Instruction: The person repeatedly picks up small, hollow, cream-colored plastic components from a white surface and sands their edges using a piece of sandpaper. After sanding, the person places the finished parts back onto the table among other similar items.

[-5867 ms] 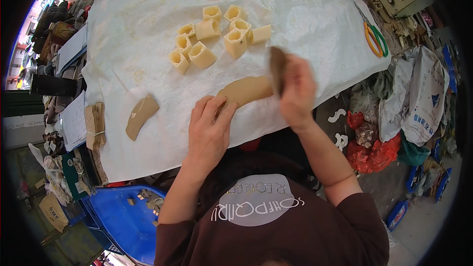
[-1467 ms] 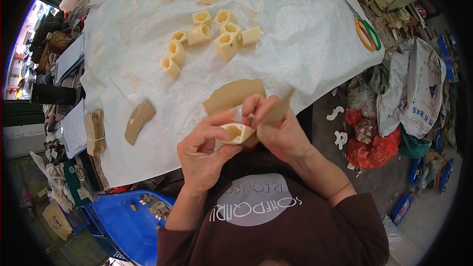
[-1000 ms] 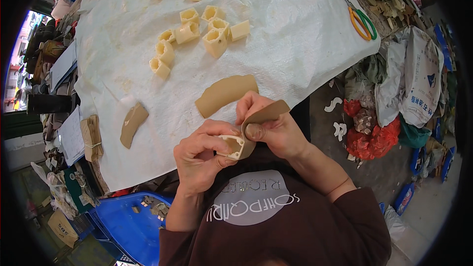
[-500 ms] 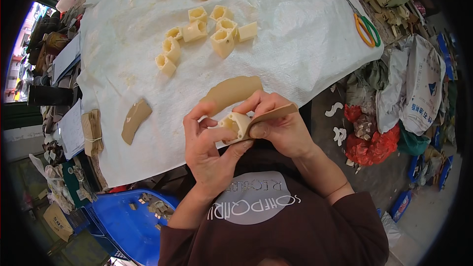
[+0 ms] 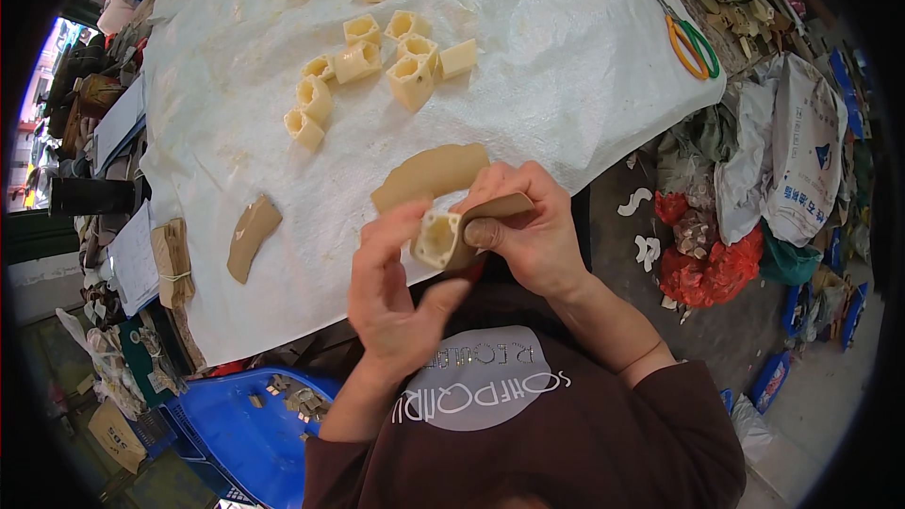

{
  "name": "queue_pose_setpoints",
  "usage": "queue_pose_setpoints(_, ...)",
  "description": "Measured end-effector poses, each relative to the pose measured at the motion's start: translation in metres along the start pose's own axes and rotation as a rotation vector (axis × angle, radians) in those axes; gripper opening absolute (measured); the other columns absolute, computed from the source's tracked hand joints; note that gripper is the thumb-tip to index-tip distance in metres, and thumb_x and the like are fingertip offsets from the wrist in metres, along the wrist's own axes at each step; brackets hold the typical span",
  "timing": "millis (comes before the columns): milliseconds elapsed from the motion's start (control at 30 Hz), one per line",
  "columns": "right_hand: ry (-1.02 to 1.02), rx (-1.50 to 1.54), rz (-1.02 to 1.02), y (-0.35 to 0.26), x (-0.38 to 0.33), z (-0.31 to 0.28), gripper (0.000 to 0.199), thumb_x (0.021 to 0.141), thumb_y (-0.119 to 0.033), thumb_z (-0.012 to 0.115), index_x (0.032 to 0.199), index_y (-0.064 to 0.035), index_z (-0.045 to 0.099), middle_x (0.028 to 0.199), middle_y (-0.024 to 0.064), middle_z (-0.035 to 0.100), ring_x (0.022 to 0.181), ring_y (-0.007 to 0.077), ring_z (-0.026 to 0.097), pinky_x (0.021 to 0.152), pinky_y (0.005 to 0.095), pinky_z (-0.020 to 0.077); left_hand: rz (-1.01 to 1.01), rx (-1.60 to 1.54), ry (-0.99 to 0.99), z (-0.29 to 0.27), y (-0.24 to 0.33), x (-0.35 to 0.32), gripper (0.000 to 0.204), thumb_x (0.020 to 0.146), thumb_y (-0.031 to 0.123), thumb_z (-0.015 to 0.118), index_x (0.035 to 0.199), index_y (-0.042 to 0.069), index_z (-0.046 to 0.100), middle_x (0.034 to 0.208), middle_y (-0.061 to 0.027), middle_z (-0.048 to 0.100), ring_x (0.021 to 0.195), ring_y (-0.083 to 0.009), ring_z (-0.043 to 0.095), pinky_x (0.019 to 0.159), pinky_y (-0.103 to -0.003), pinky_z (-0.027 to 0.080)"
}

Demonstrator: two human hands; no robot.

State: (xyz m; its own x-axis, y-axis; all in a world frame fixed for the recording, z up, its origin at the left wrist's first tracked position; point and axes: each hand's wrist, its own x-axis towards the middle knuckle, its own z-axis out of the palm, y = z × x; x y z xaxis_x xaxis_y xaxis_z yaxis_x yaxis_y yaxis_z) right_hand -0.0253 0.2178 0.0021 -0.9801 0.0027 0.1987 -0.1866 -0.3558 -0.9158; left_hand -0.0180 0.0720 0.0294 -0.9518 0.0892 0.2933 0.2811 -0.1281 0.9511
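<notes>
A hollow cream-coloured block (image 5: 436, 247), with small holes round its wide opening, is held up over the near edge of the white sheet. My right hand (image 5: 533, 231) pinches it together with a bent tan strip (image 5: 498, 206) that lies along its right side. Slightly blurred, my left hand (image 5: 391, 287) is at the block's left, thumb and fingers spread; its fingertips come close to the block's upper left, and whether they touch cannot be made out. Just beyond lies a wide, curved tan piece (image 5: 431, 175), and farther left is a smaller one (image 5: 253, 238).
Several hollow cream blocks (image 5: 411, 83) stand on the white sheet (image 5: 556, 66), more along its far side. Scissors (image 5: 693, 45) with orange and green handles lie at the right. A tied tan bundle (image 5: 172, 262) is at the left, a blue tub (image 5: 236, 424) below, bags (image 5: 721, 269) at the right.
My left finger has come out of the block's opening, and the left thumb has moved away below. The block has turned, its opening facing up more. The right hand keeps its grip.
</notes>
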Motion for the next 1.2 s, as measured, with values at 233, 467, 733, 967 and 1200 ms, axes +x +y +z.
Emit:
queue_pose_setpoints(233, 0.060, 0.044, -0.009, -0.004, -0.001, 0.005, 0.015, 0.081, -0.007, 0.064, 0.089, -0.0032, 0.052, 0.086, 0.0054, 0.056, 0.081, 0.0111, 0.053, 0.072, 0.0241, 0.0444, -0.318, -0.082, 0.083, -0.004, 0.002, 0.001, 0.050, 0.065, -0.008, 0.071, 0.108, -0.002, 0.046, 0.104, -0.0097, 0.050, 0.101, -0.0168, 0.050, 0.091, -0.030, 0.039)
queue_pose_setpoints(467, -0.057, 0.070, 0.083, -0.021, 0.001, 0.005, 0.017, 0.085, -0.017, 0.062, 0.087, -0.0034, 0.051, 0.087, 0.0100, 0.058, 0.077, 0.0119, 0.051, 0.070, 0.0254, 0.0442, -0.203, -0.202, -0.106, -0.020, -0.001, 0.006, 0.040, 0.067, -0.004, 0.074, 0.100, -0.003, 0.052, 0.100, -0.0110, 0.055, 0.095, -0.0176, 0.054, 0.088, -0.031, 0.041)
queue_pose_setpoints(733, -0.071, 0.128, 0.109, -0.015, 0.001, -0.003, 0.016, 0.080, -0.008, 0.065, 0.085, -0.0028, 0.051, 0.089, 0.0089, 0.057, 0.078, 0.0116, 0.053, 0.068, 0.0241, 0.0453, -0.134, -0.083, -0.144, -0.014, -0.003, 0.007, 0.045, 0.068, -0.001, 0.074, 0.106, -0.002, 0.050, 0.102, -0.0090, 0.052, 0.093, -0.0191, 0.052, 0.083, -0.030, 0.042)
queue_pose_setpoints(967, 0.060, -0.027, -0.206, -0.004, 0.002, 0.014, 0.017, 0.076, 0.008, 0.062, 0.088, -0.0029, 0.055, 0.086, 0.0073, 0.055, 0.076, 0.0117, 0.053, 0.066, 0.0229, 0.0443, -0.076, 0.122, 0.074, 0.012, -0.007, 0.008, 0.054, 0.064, 0.000, 0.076, 0.110, -0.001, 0.049, 0.098, -0.0062, 0.049, 0.091, -0.0179, 0.051, 0.083, -0.029, 0.041)
queue_pose_setpoints(1200, 0.004, 0.017, -0.091, -0.010, -0.001, 0.012, 0.014, 0.080, -0.007, 0.065, 0.086, -0.0055, 0.053, 0.087, 0.0054, 0.050, 0.080, 0.0135, 0.047, 0.074, 0.0258, 0.0399, -0.022, 0.141, -0.006, 0.003, -0.005, 0.006, 0.049, 0.065, -0.002, 0.075, 0.109, -0.002, 0.052, 0.102, -0.0100, 0.054, 0.093, -0.0191, 0.053, 0.084, -0.028, 0.042)
